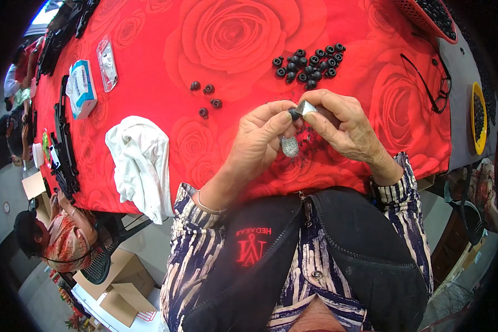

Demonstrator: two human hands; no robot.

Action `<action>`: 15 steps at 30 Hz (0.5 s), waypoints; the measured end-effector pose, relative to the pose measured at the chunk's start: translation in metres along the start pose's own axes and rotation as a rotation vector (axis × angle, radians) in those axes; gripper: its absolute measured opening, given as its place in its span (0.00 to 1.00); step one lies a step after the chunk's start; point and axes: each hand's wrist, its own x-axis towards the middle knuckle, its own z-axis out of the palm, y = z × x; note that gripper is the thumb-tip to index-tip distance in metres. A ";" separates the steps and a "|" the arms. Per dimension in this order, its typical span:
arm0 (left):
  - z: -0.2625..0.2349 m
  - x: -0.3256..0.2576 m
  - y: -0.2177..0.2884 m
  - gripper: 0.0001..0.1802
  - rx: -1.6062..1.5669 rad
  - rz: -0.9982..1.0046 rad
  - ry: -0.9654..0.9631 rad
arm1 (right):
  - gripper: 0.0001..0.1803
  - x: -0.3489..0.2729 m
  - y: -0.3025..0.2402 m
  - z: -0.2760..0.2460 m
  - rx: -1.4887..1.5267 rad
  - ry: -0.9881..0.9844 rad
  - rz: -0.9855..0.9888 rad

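Your left hand (258, 139) is closed in a pinch: thumb and forefinger are clamped on a small black ring-shaped part (294, 114). Your right hand (344, 126) is also closed, with thumb and forefinger clamped on a small grey metal piece (306, 107). The black part and the metal piece touch each other at the point where your two hands meet. Both hands are held above the worktop (232, 33), which is covered by a red cloth printed with roses.

Take the black part in your left hand as the landmark for everything below.

- Just below it, under your left fingers, sits a small silvery, glittering item (290, 146); you cannot tell from this view whether it is held or lies on the cloth.
- Beyond it, further up the worktop and slightly to the right, lies a tight cluster of black parts (309, 63) of the same kind.
- Beyond it to the left lie four loose black parts (207, 98), well apart from the cluster.
- To its left, near the worktop's near edge, lies a crumpled white cloth (141, 163), hanging partly over that edge.
- Far to its left lie a white and blue box (82, 87) and a clear plastic bag (107, 63).
- To its right lies a pair of glasses (432, 88).
- Far up to its right stands a red basket (423, 15) holding dark parts, and at the right edge a yellow bowl (477, 117) with more.
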 end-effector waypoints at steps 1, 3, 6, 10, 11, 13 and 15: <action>-0.001 0.000 0.000 0.11 0.000 0.002 0.001 | 0.10 0.000 0.000 0.000 -0.005 0.003 0.002; -0.001 0.000 -0.001 0.11 0.035 -0.002 0.022 | 0.10 0.001 0.001 0.001 -0.010 0.007 0.003; -0.001 0.001 -0.001 0.11 0.007 -0.011 0.034 | 0.10 0.001 0.005 0.003 -0.048 0.032 -0.083; -0.001 0.000 -0.001 0.11 0.008 -0.007 0.029 | 0.09 0.002 0.002 0.003 -0.034 0.035 -0.059; 0.000 0.001 0.000 0.11 0.030 0.001 0.022 | 0.09 0.002 0.000 0.002 -0.020 0.030 -0.008; 0.000 0.001 0.000 0.11 0.051 0.008 0.015 | 0.09 0.002 -0.001 0.001 -0.003 0.028 0.011; 0.001 0.001 0.000 0.12 0.024 -0.001 -0.002 | 0.09 0.002 -0.002 0.001 0.014 0.027 0.029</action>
